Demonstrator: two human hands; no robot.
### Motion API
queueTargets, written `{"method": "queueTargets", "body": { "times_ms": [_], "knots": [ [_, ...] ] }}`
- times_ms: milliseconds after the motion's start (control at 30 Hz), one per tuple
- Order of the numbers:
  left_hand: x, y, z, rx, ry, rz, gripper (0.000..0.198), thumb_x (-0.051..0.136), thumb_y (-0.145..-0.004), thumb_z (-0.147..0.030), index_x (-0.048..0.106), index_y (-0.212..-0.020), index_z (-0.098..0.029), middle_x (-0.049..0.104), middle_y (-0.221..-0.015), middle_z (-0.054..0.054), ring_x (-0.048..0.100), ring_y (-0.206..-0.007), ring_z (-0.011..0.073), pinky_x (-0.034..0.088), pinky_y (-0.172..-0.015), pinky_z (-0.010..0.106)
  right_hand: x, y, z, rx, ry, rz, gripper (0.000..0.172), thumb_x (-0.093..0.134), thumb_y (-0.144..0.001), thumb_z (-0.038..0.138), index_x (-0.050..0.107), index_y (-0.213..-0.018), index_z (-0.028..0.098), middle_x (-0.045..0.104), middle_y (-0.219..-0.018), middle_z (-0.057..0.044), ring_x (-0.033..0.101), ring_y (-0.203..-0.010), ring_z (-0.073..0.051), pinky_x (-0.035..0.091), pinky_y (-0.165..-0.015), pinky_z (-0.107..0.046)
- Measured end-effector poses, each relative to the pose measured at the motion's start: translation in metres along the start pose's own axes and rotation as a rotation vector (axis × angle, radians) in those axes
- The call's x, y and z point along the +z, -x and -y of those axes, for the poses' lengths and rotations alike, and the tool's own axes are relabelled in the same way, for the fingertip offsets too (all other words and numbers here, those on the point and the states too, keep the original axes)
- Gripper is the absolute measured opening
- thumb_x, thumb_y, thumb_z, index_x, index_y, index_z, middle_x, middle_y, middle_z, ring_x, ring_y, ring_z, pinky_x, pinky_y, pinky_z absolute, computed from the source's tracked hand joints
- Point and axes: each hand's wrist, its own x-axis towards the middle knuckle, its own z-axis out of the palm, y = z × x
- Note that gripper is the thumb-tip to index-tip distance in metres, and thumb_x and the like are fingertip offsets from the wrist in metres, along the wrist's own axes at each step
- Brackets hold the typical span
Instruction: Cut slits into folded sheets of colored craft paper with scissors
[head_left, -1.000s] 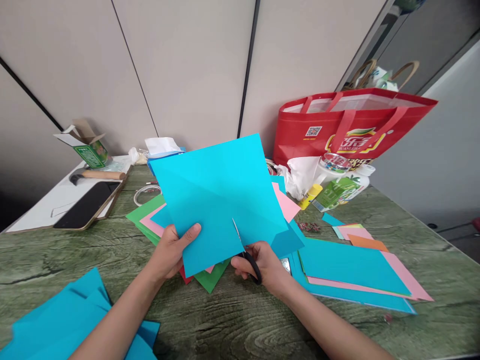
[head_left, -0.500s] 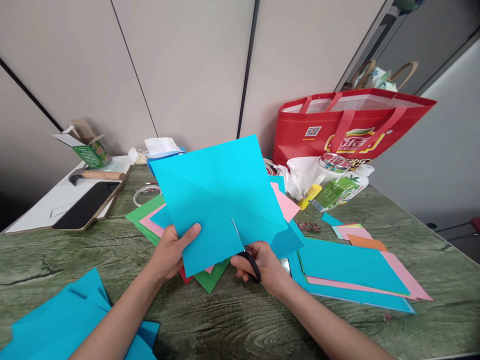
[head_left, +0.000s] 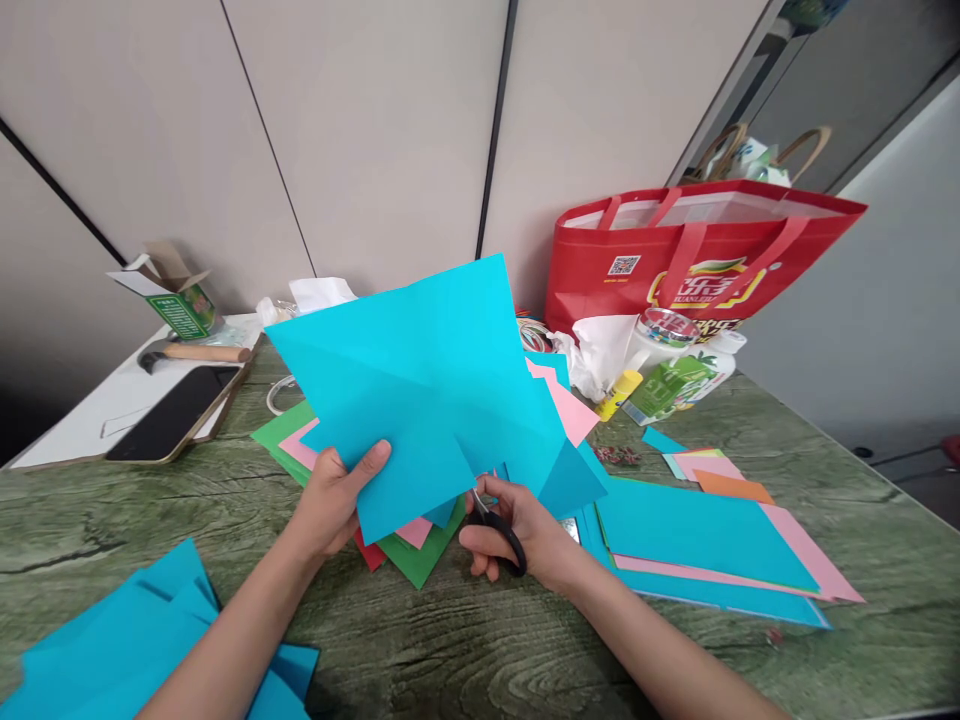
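Note:
A large sheet of blue paper (head_left: 420, 370) is raised over the table, its lower left part pinched under the thumb of my left hand (head_left: 330, 500). Black-handled scissors (head_left: 495, 530) sit in my right hand (head_left: 525, 530), at the sheet's lower edge. A slit runs up into the paper from there, and the cut edges stand slightly apart. The blades are mostly hidden by the paper and my fingers. Below the sheet lie green paper (head_left: 420, 560) and pink paper (head_left: 566, 405), partly covered.
Blue sheets (head_left: 112, 640) lie at the lower left, and a coloured paper stack (head_left: 705, 530) at the right. Behind stand a red bag (head_left: 600, 290), a yellow glue stick (head_left: 619, 394) and a green box (head_left: 180, 305). A phone (head_left: 172, 412) and a hammer (head_left: 202, 352) rest at the left.
The blue sheet's far left corner has swung left and its lower edge has risen slightly. The slit gapes wider, and the scissor blades show less over the paper.

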Motion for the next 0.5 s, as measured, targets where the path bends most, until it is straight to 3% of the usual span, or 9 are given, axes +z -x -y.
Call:
{"method": "queueTargets", "body": {
  "times_ms": [233,400,500],
  "knots": [
    [0.0,-0.001,-0.001,-0.003,-0.023,0.002,0.054,0.065,-0.069,-0.031,0.045,-0.12,-0.028,0.048,-0.13,-0.001,0.048,-0.112,0.0336,0.059,-0.072,0.042,-0.006,0.0,-0.001,-0.01,0.034,0.042,0.038,0.069,-0.068,0.031,0.046,-0.096,0.017,0.061,-0.051,0.004,0.054,-0.038,-0.008,0.043,-0.038,-0.016],
    [0.003,0.001,-0.005,0.022,-0.035,-0.03,0.061,0.065,-0.068,-0.032,0.041,-0.124,-0.026,0.047,-0.131,0.003,0.048,-0.112,0.0333,0.058,-0.072,0.041,-0.01,0.001,0.005,-0.007,0.061,0.063,0.024,0.067,-0.07,0.033,0.052,-0.075,0.014,0.058,-0.047,0.003,0.054,-0.038,-0.007,0.043,-0.037,-0.016],
    [0.003,0.002,-0.005,0.024,-0.042,-0.041,0.061,0.066,-0.067,-0.033,0.042,-0.123,-0.024,0.047,-0.131,0.004,0.05,-0.11,0.0329,0.058,-0.072,0.041,-0.011,0.002,0.009,-0.051,0.057,-0.01,0.027,0.067,-0.069,0.032,0.05,-0.082,0.015,0.059,-0.048,0.004,0.053,-0.036,-0.007,0.042,-0.035,-0.015]
  ]
}}
